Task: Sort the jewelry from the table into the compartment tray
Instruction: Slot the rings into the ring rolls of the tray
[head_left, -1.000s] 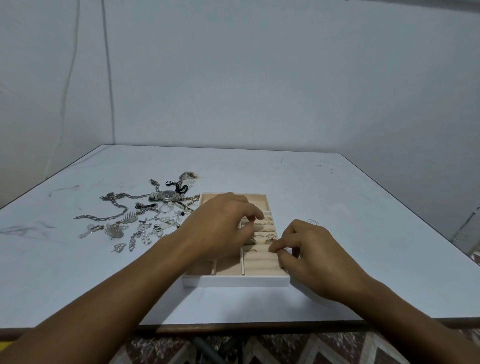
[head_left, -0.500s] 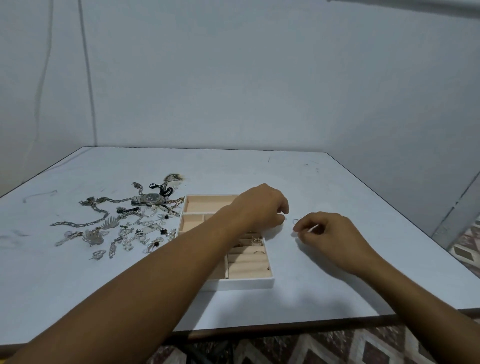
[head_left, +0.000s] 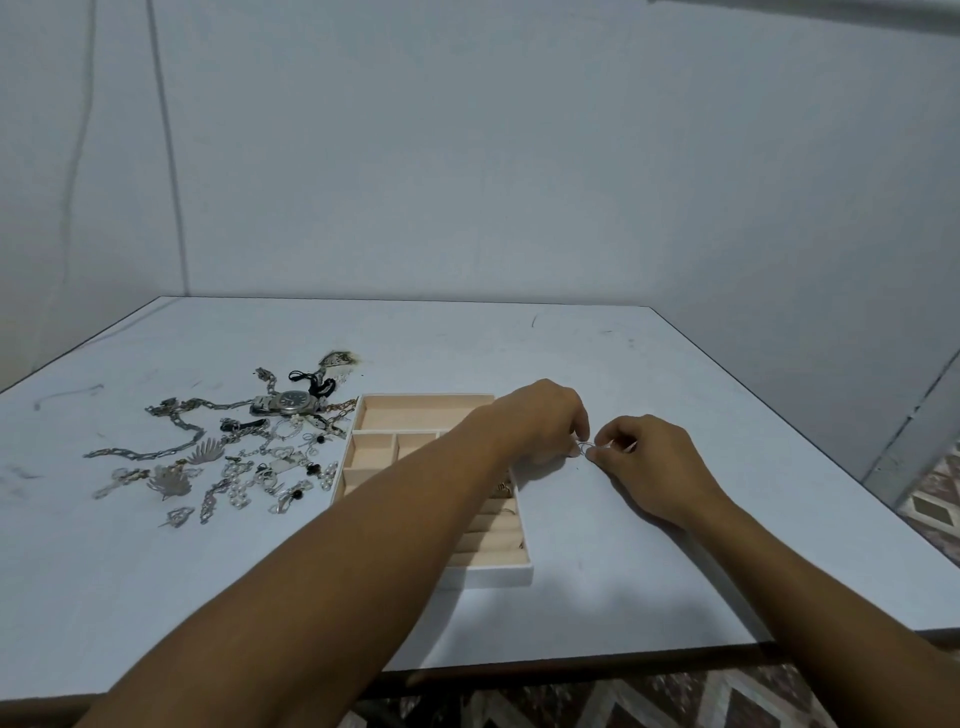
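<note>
Head view, left hand (head_left: 540, 421) with its forearm across the compartment tray (head_left: 498, 574), right hand (head_left: 649, 462) opposite, both pinching one thin wire hoop (head_left: 586, 447) at the fingertips, just right of the tray, low over the white table (head_left: 675, 571), jewelry pile (head_left: 249, 457) left of the tray

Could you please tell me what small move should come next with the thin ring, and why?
Probably lift the thin ring and carry it left to the ridged rows of the tray: the left hand and right hand both pinch it just right of that tray, outside any compartment.
</note>
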